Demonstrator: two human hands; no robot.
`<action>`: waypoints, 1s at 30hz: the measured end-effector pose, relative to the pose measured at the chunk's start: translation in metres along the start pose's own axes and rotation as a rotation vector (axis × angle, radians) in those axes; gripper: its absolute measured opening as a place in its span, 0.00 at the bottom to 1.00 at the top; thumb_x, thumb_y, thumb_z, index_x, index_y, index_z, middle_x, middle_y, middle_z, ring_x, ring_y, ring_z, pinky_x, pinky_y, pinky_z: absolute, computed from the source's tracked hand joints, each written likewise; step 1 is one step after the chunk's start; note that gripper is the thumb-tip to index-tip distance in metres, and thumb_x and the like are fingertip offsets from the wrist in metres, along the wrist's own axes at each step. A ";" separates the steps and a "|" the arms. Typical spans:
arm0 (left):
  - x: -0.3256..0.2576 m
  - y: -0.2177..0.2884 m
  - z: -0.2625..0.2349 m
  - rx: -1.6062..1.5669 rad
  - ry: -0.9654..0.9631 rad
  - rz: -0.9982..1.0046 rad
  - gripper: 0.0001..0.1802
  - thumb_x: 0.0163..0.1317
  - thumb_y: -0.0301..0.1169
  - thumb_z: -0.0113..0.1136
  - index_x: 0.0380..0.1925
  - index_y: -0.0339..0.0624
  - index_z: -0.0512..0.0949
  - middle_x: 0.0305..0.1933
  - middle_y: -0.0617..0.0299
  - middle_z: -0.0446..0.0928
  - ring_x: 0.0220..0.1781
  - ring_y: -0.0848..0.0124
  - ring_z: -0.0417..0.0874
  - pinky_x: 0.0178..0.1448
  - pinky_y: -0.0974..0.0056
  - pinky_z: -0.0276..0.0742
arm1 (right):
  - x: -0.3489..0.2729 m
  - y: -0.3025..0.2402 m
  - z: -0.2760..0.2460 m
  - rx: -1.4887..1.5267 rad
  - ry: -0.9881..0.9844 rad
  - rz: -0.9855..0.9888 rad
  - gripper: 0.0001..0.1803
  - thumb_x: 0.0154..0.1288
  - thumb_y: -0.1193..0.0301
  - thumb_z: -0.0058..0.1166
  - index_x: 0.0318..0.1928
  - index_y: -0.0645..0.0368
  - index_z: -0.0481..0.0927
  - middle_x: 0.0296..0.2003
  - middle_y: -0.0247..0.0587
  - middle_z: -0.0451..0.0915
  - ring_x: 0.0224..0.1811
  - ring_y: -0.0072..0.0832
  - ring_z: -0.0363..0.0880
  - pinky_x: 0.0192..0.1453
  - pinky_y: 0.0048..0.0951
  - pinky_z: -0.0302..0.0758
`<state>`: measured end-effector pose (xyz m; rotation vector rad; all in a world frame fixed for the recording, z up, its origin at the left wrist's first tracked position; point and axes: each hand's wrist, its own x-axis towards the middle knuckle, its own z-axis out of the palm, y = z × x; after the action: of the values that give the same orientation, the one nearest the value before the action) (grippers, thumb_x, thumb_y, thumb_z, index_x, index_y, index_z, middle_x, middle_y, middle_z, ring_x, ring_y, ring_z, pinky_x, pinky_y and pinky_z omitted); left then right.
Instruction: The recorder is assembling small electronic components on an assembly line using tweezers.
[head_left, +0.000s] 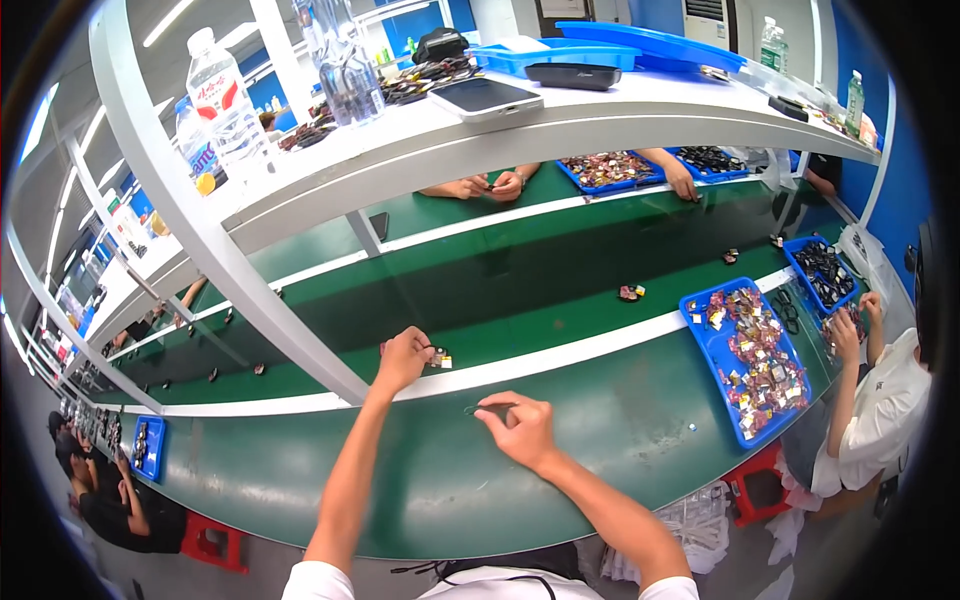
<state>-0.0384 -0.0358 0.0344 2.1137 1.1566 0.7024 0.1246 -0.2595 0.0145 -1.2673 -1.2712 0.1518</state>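
Over the green conveyor belt (560, 325), my left hand (402, 360) has its fingers curled together at a small dark part with a white and yellow label (440, 358). The part shows right at the fingertips, and the hand seems to grip it. Lower and to the right, my right hand (520, 428) is above the green worktop (430, 480), its thumb and forefinger pinched. A thin dark sliver shows at those fingertips, too small to name. Another similar small part (631, 293) lies on the belt farther right.
A blue tray (742, 440) heaped with small labelled parts stands at right, near a smaller blue tray (848, 297) of black pieces. A white shelf (560, 130) with bottles and a phone (485, 98) crosses above. Other people's hands (490, 186) work across the belt; a person (880, 390) sits at right.
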 end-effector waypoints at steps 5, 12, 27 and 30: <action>-0.090 0.034 0.007 -0.484 0.017 -0.179 0.12 0.66 0.26 0.63 0.47 0.30 0.83 0.27 0.61 0.82 0.18 0.78 0.77 0.17 0.72 0.67 | 0.005 -0.003 0.004 0.485 -0.028 0.368 0.07 0.60 0.79 0.71 0.36 0.66 0.85 0.24 0.24 0.81 0.18 0.04 0.59 0.20 0.15 0.54; -0.138 0.045 0.040 -0.718 0.056 -0.205 0.09 0.67 0.24 0.63 0.45 0.29 0.83 0.27 0.58 0.83 0.21 0.77 0.80 0.21 0.73 0.72 | 0.000 -0.004 0.004 0.472 -0.113 0.407 0.06 0.62 0.81 0.68 0.38 0.65 0.83 0.25 0.24 0.79 0.20 0.05 0.63 0.23 0.13 0.57; -0.144 0.048 0.049 -0.735 0.087 -0.133 0.10 0.69 0.22 0.62 0.47 0.26 0.81 0.27 0.57 0.83 0.22 0.77 0.81 0.23 0.72 0.77 | 0.000 -0.004 0.003 0.281 -0.110 0.406 0.05 0.62 0.79 0.68 0.36 0.65 0.84 0.19 0.20 0.72 0.18 0.06 0.57 0.21 0.17 0.51; -0.144 0.051 0.050 -0.735 0.095 -0.136 0.10 0.69 0.21 0.62 0.47 0.26 0.81 0.27 0.57 0.83 0.22 0.77 0.81 0.23 0.72 0.77 | 0.000 -0.003 0.003 0.278 -0.132 0.425 0.05 0.62 0.78 0.69 0.36 0.65 0.84 0.19 0.20 0.73 0.18 0.06 0.57 0.21 0.17 0.51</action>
<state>-0.0446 -0.1952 0.0163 1.3859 0.8891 0.9873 0.1203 -0.2590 0.0162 -1.2827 -1.0323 0.7022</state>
